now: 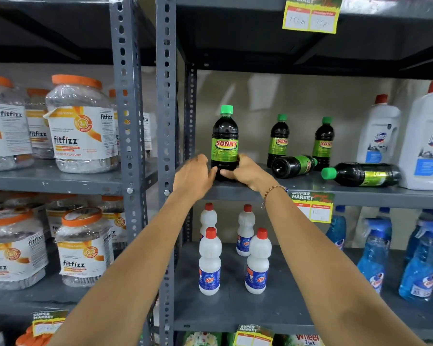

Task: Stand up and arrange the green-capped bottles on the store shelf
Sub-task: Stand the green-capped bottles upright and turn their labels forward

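Observation:
A dark green-capped "Sunny" bottle stands upright at the front left of the grey shelf. My left hand and my right hand both wrap its base from either side. Two more green-capped bottles stand upright further back, one in the middle and one to its right. Another bottle lies on its side with its bottom facing me. A further bottle lies on its side with its green cap pointing left.
Large white red-capped jugs stand at the shelf's right end. Grey perforated uprights border the left. Orange-lidded jars fill the neighbouring rack. Below are white red-capped bottles and blue spray bottles.

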`<action>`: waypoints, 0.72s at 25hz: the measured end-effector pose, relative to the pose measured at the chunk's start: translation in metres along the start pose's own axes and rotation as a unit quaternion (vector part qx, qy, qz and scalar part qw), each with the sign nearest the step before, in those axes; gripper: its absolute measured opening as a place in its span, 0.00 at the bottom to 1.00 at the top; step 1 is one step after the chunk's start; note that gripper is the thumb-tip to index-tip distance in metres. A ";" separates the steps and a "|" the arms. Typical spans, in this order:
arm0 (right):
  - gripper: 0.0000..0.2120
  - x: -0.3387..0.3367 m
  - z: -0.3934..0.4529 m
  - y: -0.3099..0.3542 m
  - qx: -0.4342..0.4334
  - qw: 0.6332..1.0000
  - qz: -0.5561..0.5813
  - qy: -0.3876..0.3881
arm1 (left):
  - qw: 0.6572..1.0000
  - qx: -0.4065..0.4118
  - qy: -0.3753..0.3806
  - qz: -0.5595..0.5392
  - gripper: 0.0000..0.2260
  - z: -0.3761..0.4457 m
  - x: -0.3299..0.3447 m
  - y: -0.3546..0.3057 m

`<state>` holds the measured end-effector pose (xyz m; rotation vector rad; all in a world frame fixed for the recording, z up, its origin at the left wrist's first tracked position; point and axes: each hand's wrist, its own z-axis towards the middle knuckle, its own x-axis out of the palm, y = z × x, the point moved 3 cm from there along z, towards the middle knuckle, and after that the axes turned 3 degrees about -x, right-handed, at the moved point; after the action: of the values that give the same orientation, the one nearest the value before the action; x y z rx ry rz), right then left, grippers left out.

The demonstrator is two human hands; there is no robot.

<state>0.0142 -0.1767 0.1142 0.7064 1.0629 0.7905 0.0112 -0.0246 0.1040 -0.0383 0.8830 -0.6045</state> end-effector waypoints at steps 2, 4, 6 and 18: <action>0.21 -0.005 0.000 -0.002 -0.001 1.000 0.001 0.004 | 0.981 -0.060 0.127 -0.133 0.30 0.020 0.004 0.001; 0.21 -0.008 0.001 -0.005 0.006 1.000 0.011 -0.006 | 0.945 -0.105 0.195 -0.240 0.32 0.036 0.014 0.005; 0.21 -0.008 0.005 -0.007 0.006 1.000 0.014 -0.003 | 0.927 -0.110 0.200 -0.297 0.22 0.046 0.024 0.010; 0.20 -0.022 -0.023 0.003 -0.007 0.999 0.034 0.028 | 0.924 -0.070 0.159 -0.340 0.25 0.030 0.011 0.014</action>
<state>-0.0144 -0.1903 0.1195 0.7158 1.0878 0.8790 0.0446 -0.0252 0.1115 -0.3988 1.2359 -1.2186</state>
